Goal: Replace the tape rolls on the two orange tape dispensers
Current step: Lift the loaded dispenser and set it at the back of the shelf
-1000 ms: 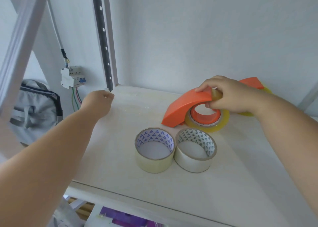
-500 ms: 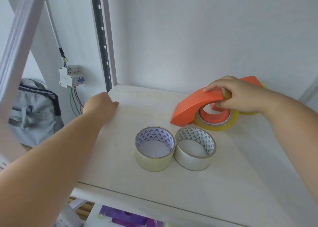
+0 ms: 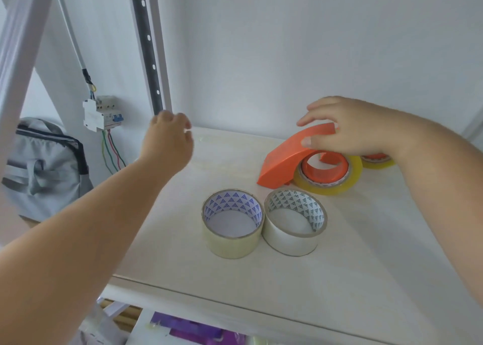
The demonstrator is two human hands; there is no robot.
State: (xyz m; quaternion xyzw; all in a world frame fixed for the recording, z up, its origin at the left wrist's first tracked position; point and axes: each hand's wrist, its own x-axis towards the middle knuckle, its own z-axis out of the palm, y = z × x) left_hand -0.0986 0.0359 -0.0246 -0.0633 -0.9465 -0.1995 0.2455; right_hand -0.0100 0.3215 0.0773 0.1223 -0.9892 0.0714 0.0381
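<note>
Since the earlier frame, the left hand [image 3: 167, 140] has lifted off the shelf [image 3: 183, 253] near its back left corner and now hangs above it, fingers loosely curled and holding nothing. Right hand [image 3: 347, 127] grips the curved top of the orange tape dispenser [image 3: 285, 159] near the back right, yellow tape roll [image 3: 329, 185] on it. Two spare rolls [image 3: 232, 237] stand touching at the middle.

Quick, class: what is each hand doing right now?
Left hand: fingers loosely curled, holding nothing.
Right hand: holding the orange tape dispenser.
</note>
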